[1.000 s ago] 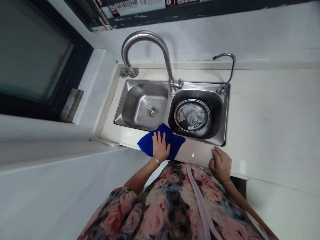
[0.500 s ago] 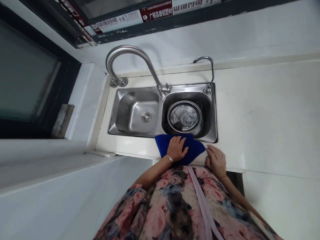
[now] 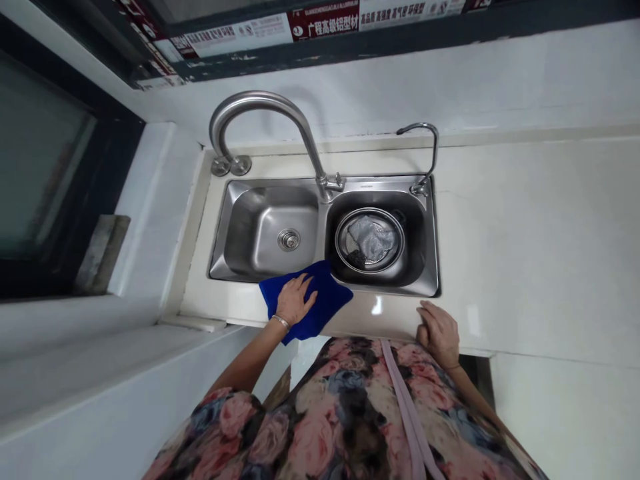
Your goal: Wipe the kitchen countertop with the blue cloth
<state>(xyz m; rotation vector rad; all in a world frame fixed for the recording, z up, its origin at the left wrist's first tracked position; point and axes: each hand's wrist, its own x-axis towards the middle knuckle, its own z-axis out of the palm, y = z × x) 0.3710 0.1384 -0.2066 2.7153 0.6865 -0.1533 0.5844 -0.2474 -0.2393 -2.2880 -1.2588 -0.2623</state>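
Observation:
A blue cloth lies spread over the counter's front strip and the sink's front rim, one corner hanging past the counter edge. My left hand, with a bracelet at the wrist, rests flat on top of it, fingers spread. Farther right, my right hand leans on the counter's front edge, fingers loosely bent and nothing visible in them. Just beyond the hands is a steel double sink. Its right bowl holds a round metal pot with a perforated insert, and a grey crumpled cloth or mesh lies inside.
A tall curved faucet rises behind the sink's divider, and a thin tap stands at the back right corner. The pale counter stretches right. A wall and a dark window frame border the left side.
My left hand has slid the blue cloth leftward along the counter's front, away from my right hand. My right hand stays near the same spot on the edge. The view has shifted slightly.

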